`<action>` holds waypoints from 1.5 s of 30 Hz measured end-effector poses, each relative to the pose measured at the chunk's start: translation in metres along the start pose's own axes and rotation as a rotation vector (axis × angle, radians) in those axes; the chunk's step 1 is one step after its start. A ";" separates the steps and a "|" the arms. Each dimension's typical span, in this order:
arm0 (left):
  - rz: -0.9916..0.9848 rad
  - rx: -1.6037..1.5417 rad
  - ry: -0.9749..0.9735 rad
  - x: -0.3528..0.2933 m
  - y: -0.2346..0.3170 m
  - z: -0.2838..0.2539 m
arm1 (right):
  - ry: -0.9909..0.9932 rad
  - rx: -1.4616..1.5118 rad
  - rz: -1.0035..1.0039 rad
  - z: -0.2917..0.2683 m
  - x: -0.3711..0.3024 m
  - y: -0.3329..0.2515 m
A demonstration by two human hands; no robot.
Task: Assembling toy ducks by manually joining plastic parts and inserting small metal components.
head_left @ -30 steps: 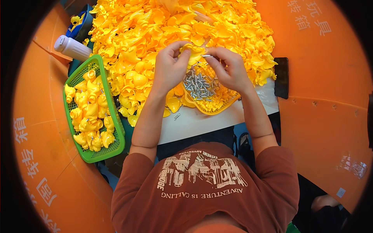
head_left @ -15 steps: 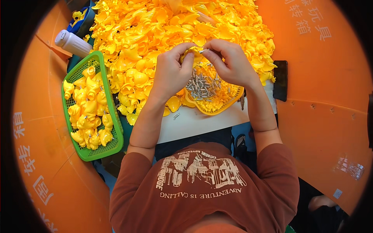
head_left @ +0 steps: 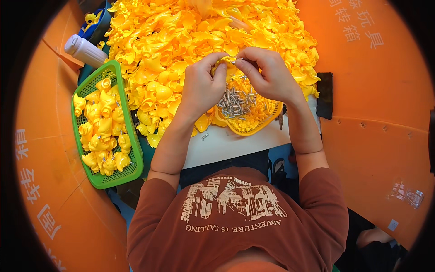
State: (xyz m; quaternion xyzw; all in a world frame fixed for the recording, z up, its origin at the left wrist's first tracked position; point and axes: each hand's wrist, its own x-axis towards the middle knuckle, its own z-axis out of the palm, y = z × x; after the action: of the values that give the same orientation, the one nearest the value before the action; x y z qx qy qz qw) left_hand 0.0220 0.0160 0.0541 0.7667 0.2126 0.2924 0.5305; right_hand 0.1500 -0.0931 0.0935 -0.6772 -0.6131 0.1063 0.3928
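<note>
Both hands are raised and meet at the near side of the pile of yellow shells [head_left: 158, 59], above the far edge of a yellow basket [head_left: 247, 134]. The left hand [head_left: 202, 80] grasps a yellow piece [head_left: 229, 59] between thumb and curled fingers; much of that piece is hidden by the hand. The right hand [head_left: 268, 75] pinches a small metal pin [head_left: 234, 62] at the piece's right side — whether its tip is seated cannot be told.

The yellow basket holds a heap of loose pins [head_left: 235, 102] and small yellow bits [head_left: 260, 112]. It rests on a white tabletop [head_left: 222, 147], where a single stray pin [head_left: 205, 137] lies to the basket's left.

To the left of the pile stands a green basket [head_left: 137, 158] containing yellow parts [head_left: 103, 129], several with metal ends protruding. A white bottle [head_left: 85, 51] leans beyond it, near a blue bin [head_left: 96, 31]. At right — well apart from the hands — lies a flat dark object [head_left: 325, 95], upon or against an orange panel [head_left: 376, 145].
</note>
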 end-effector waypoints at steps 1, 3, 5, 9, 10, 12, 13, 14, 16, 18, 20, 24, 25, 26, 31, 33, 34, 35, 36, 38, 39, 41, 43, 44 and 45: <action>0.014 0.009 0.010 -0.001 0.001 0.000 | -0.003 0.000 0.012 0.000 0.000 0.000; 0.027 0.019 0.022 -0.003 0.005 -0.002 | -0.010 0.014 0.034 0.001 0.001 -0.003; 0.026 0.083 0.008 -0.004 0.011 -0.002 | -0.014 0.024 0.062 0.001 0.001 -0.003; 0.040 0.039 -0.044 -0.001 0.005 -0.003 | 0.080 -0.080 -0.105 0.006 0.006 0.004; 0.022 0.002 -0.071 0.000 0.002 -0.003 | 0.100 -0.117 -0.167 0.007 0.008 0.007; 0.003 -0.037 -0.108 0.001 -0.001 -0.003 | 0.076 -0.113 -0.156 0.008 0.013 0.011; -0.033 -0.155 -0.114 0.001 -0.002 -0.003 | 0.051 -0.106 -0.160 0.008 0.016 0.011; -0.068 -0.272 -0.120 0.002 -0.003 -0.004 | -0.034 -0.082 -0.028 0.005 0.019 0.004; -0.181 -0.507 -0.133 0.004 -0.008 -0.002 | -0.103 0.032 0.042 0.004 0.024 0.012; -0.188 -0.540 -0.148 0.008 -0.013 -0.001 | -0.170 0.142 0.111 0.007 0.028 0.025; -0.201 -0.576 -0.154 0.012 -0.016 -0.003 | 0.010 0.464 0.112 0.020 0.025 0.038; -0.319 -0.774 -0.108 0.020 -0.023 -0.016 | 0.099 -0.086 0.248 0.009 0.000 0.055; -0.342 -0.809 -0.107 0.022 -0.024 -0.017 | 0.097 -0.086 0.245 0.015 -0.008 0.056; -0.376 -0.820 -0.083 0.023 -0.025 -0.017 | -0.007 -0.156 0.227 0.024 -0.016 0.056; -0.396 -0.846 -0.098 0.022 -0.022 -0.013 | -0.206 -0.314 0.335 0.043 -0.027 0.059; -0.396 -0.866 -0.122 0.021 -0.020 -0.012 | -0.103 -0.300 0.212 0.044 -0.030 0.061; -0.394 -0.880 -0.111 0.021 -0.022 -0.011 | -0.102 -0.300 0.205 0.043 -0.030 0.060; -0.390 -0.893 -0.101 0.021 -0.023 -0.010 | -0.036 -0.189 0.261 0.042 -0.032 0.059; -0.378 -0.854 -0.076 0.020 -0.023 -0.008 | 0.030 -0.078 0.315 0.040 -0.033 0.058; -0.352 -0.837 -0.076 0.019 -0.020 -0.004 | 0.113 0.117 0.331 0.033 -0.034 0.055; -0.329 -0.822 -0.078 0.019 -0.019 -0.003 | 0.194 0.314 0.347 0.030 -0.032 0.053; -0.324 -0.814 -0.075 0.016 -0.017 -0.002 | 0.232 0.406 0.332 0.022 -0.023 0.041; -0.319 -0.808 -0.074 0.014 -0.015 0.000 | 0.325 0.457 0.194 0.015 -0.013 0.028; -0.319 -0.811 -0.085 0.013 -0.013 0.001 | 0.327 0.478 0.186 0.014 -0.009 0.023; -0.319 -0.814 -0.097 0.012 -0.012 0.001 | 0.330 0.476 0.182 0.012 -0.008 0.023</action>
State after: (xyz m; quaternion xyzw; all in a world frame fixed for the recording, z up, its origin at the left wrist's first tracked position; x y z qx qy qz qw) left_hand 0.0316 0.0273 0.0454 0.4658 0.1707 0.2306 0.8371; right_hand 0.1581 -0.0940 0.0679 -0.6264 -0.4355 0.1704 0.6236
